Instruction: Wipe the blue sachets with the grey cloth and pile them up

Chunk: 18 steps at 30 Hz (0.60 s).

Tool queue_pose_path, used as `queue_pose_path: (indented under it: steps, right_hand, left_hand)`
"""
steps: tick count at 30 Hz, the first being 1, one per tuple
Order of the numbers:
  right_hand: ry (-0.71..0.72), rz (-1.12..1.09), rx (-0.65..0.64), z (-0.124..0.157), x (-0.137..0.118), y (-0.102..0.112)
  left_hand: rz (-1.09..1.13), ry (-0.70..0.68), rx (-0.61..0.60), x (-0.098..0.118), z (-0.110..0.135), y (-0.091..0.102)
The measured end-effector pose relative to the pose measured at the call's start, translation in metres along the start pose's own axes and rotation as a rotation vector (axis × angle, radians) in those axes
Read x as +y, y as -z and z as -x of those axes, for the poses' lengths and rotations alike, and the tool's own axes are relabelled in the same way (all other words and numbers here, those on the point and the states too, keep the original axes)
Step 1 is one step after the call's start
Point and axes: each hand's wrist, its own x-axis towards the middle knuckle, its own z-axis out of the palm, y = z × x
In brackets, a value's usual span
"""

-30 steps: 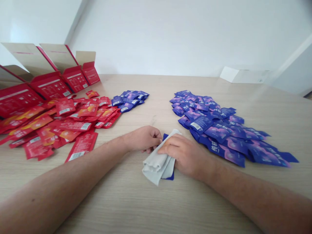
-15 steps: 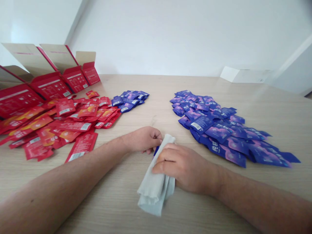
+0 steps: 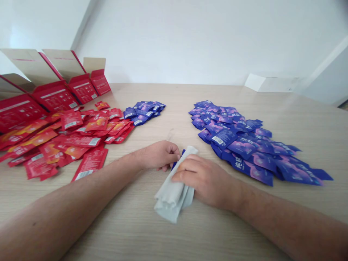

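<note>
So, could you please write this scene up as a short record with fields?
Right hand: gripping a folded pale cloth
Left hand: fingers curled at a blue packet's edge; firmness of hold unclear
Cloth: over the blue packet, hiding most of it
Left side: spread of red packets
Behind the hands: small blue pile near the red packets
Right side: larger blue pile
Far left: row of red boxes, flaps raised
Far right: white box-like object near the wall

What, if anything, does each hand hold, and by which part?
The right hand holds the cloth around its middle. The left hand is at a blue packet mostly hidden by the cloth; whether it grips it cannot be told.
</note>
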Motion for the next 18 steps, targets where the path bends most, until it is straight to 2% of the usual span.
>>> queue_pose_path:
  steps: [3, 9, 14, 18]
  right_hand:
    - [-0.082, 0.004, 0.040, 0.0013, 0.0034, -0.0006]
    - [0.061, -0.038, -0.026, 0.0003, -0.0030, -0.0024]
    - [-0.079, 0.015, 0.035, 0.0006, 0.0017, -0.0009]
    - [0.015, -0.017, -0.005, 0.0006, -0.0004, -0.0019]
  left_hand:
    - [0.002, 0.000, -0.001, 0.0006, 0.0012, -0.0007]
    - [0.010, -0.001, -0.005, -0.0003, 0.0003, 0.0000]
    - [0.015, -0.002, -0.002, -0.0003, 0.0025, -0.0010]
    - [0.009, -0.014, -0.010, -0.0001, 0.0024, -0.0001]
